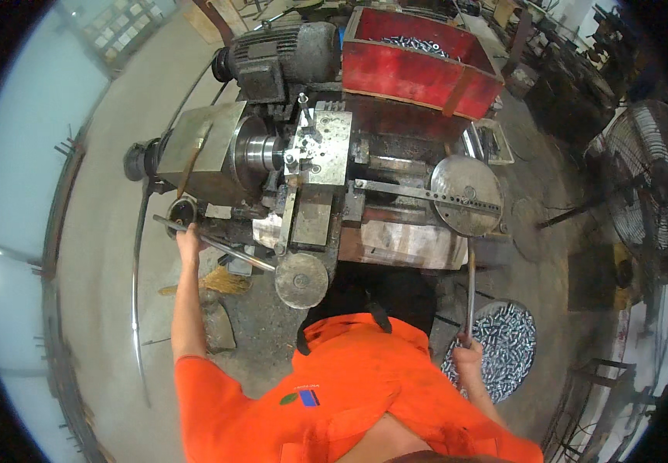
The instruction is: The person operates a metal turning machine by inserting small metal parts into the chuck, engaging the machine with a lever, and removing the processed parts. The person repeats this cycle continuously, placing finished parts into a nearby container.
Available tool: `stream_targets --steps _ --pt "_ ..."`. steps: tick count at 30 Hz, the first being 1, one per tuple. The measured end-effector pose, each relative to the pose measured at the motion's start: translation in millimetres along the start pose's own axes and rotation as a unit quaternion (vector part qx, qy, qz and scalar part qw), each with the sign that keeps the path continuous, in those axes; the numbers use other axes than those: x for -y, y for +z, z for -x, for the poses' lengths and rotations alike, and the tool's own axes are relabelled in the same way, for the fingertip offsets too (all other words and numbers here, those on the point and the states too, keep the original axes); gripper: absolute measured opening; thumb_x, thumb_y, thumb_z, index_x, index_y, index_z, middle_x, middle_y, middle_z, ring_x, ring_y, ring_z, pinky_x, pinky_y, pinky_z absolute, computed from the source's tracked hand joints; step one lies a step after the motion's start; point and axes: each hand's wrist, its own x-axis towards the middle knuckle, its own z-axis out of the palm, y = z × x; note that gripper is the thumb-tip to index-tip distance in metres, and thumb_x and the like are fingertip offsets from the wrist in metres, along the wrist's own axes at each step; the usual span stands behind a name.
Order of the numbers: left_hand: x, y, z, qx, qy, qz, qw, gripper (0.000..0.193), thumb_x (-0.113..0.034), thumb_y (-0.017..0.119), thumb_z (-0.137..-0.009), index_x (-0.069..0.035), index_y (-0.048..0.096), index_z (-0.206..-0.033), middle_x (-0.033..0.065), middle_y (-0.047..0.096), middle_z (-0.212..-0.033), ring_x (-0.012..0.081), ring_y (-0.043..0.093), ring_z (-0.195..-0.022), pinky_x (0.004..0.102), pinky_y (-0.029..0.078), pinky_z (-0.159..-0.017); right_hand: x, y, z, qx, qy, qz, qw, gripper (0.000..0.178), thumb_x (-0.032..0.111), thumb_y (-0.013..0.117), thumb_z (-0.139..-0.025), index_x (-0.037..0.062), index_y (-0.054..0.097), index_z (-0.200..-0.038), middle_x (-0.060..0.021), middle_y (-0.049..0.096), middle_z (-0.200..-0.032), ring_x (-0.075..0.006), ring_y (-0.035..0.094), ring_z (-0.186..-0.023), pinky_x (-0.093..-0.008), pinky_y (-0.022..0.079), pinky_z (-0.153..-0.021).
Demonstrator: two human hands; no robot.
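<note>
At the front of a grimy metal lathe [311,177], a person in an orange shirt works both hands. The left hand [188,235] is stretched out and closed on a long steel lever [218,245] beside a small round black fitting [182,210]; the fingers are too small to make out singly. The right hand [467,353] is wrapped round the lower end of one upright lever bar [470,289] that rises toward the machine. Two round discs show on the front: a perforated plate [466,195] and a smaller handwheel [301,281]. One red bin [419,65] on top holds small metal parts, mostly hidden by its wall. One basin [500,347] of shiny cylinders sits on the floor, partly cut off by the right forearm. One fan [646,181] stands to the right.
</note>
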Motion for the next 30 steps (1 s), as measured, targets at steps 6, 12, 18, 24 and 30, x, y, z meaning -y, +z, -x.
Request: stream_targets --steps 6,12,18,24,30 --pt "12.3 -15.9 -8.2 0.015 -0.053 -0.027 0.998 0.036 -0.021 0.055 -0.082 0.013 0.047 -0.094 0.0218 0.061 -0.073 0.0305 0.064 -0.054 0.0383 0.054 -0.041 -3.2 -98.5 -70.2 -0.14 -0.108 0.356 0.917 0.028 0.016 0.06 -0.058 -0.0018 0.056 -0.08 -0.0217 0.057 -0.064 -0.0391 0.056 -0.06 -0.0465 0.044 -0.055" --pt "2.4 5.7 6.8 0.038 -0.013 0.027 0.999 0.037 -0.025 0.058 -0.084 0.006 0.051 -0.102 0.0196 0.062 -0.082 0.0267 0.063 -0.051 0.0338 0.055 -0.041 11.5 -194.2 -222.5 -0.238 -0.106 0.601 0.755 0.044 0.023 0.064 -0.067 0.0016 0.059 -0.105 -0.0209 0.06 -0.105 -0.0374 0.059 -0.093 -0.0459 0.047 -0.079" --pt "26.6 -24.2 10.2 0.041 -0.051 0.167 0.984 0.053 -0.044 0.057 -0.086 0.0 0.054 -0.114 0.0128 0.064 -0.083 0.0217 0.067 -0.07 0.0332 0.052 -0.06 34.0 -128.4 -221.3 -0.342 -0.212 0.503 0.765 0.08 0.008 0.064 -0.062 0.0035 0.035 -0.137 -0.0224 0.04 -0.136 -0.0382 0.04 -0.123 -0.0419 0.036 -0.102" --pt "88.1 -15.7 19.7 0.195 0.172 -0.53 0.807 0.055 -0.049 0.053 -0.086 -0.002 0.056 -0.114 0.0184 0.066 -0.085 0.0314 0.066 -0.076 0.041 0.052 -0.065 13.9 -23.7 -120.2 -0.203 -0.256 0.306 0.894 0.079 0.008 0.059 -0.059 0.0026 0.039 -0.135 -0.0221 0.039 -0.138 -0.0365 0.037 -0.128 -0.0384 0.032 -0.105" --pt "115.9 27.9 38.9 0.111 0.11 -0.583 0.797 0.049 -0.051 0.054 -0.082 -0.003 0.066 -0.087 0.0193 0.066 -0.087 0.0368 0.064 -0.083 0.0465 0.05 -0.071 13.7 0.9 -106.2 -0.137 -0.231 0.289 0.919 0.052 0.01 0.06 -0.059 -0.0035 0.059 -0.109 -0.0224 0.057 -0.118 -0.0362 0.054 -0.11 -0.0362 0.042 -0.096"
